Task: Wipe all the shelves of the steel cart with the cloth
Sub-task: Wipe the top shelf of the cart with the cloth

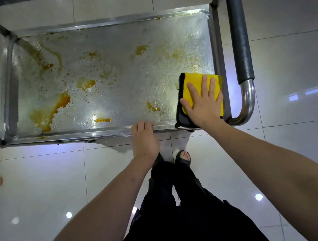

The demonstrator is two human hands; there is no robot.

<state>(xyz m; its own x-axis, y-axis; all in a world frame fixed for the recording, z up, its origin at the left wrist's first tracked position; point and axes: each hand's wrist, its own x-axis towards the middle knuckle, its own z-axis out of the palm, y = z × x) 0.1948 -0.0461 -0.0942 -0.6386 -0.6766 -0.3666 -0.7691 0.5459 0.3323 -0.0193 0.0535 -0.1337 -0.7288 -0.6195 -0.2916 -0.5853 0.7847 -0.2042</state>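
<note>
Under the right hand's (203, 104) flat fingers (204, 88) lies the cloth (191, 81).

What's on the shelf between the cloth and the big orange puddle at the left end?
Head view: wet steel shelf with small orange spots, nothing else.

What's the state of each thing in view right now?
top shelf: dirty, orange stains and wet residue over most of it.
yellow cloth: folded, lying flat at the shelf's right near corner.
right hand: flat on the cloth, fingers straight and spread.
left hand: fingers curled over the shelf's near rim.
cart handle: upright at the right end, untouched.
</note>
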